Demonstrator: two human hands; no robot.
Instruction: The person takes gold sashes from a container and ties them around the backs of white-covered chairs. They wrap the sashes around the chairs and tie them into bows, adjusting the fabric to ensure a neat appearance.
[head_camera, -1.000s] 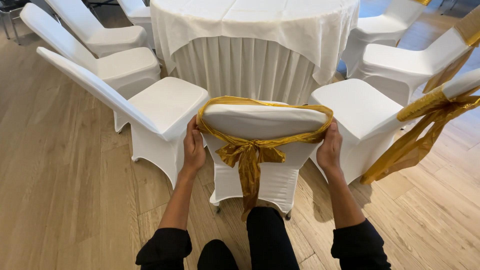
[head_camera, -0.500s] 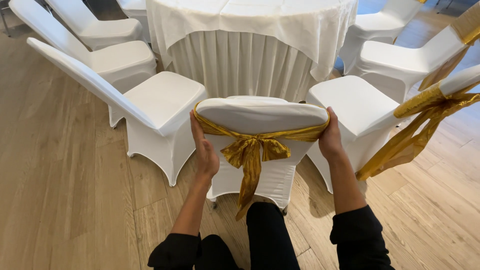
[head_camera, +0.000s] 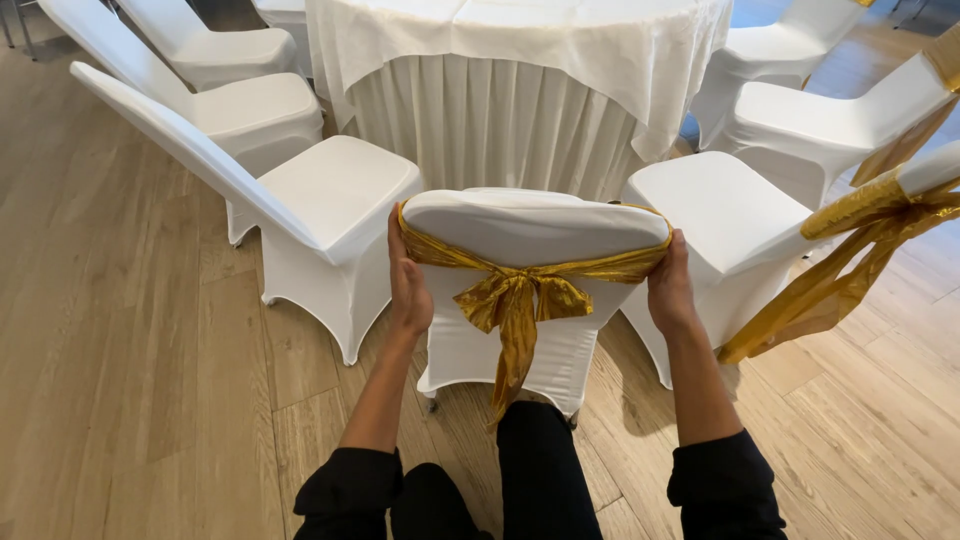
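View from above, looking down along two bare forearms in rolled black sleeves. Near centre, a chair back (head_camera: 535, 225) in a white stretch cover, wrapped by a gold sash (head_camera: 520, 295) tied in a bow with one tail hanging down. Left hand (head_camera: 408, 280) pressed flat against the left edge of the chair back, fingers up over the sash band; right hand (head_camera: 670, 285) likewise on the right edge. Both open-palmed, bracing rather than clenching, thumbs hidden behind the fabric. Beyond, a round table (head_camera: 520, 70) draped in white cloth with a pleated skirt. To the left, more white-covered chairs (head_camera: 330, 190) without sashes; to the right, another chair (head_camera: 720, 210) just beside, and at the far right edge a second gold sash (head_camera: 860, 240) with long trailing tails. Pale wood floor (head_camera: 130, 350) all around.

Likely risks: uneven pressure sliding the band askew or off the top edge; slick satin loosening the bow; the hanging tail catching on the dark trouser leg (head_camera: 545, 460) just below it.
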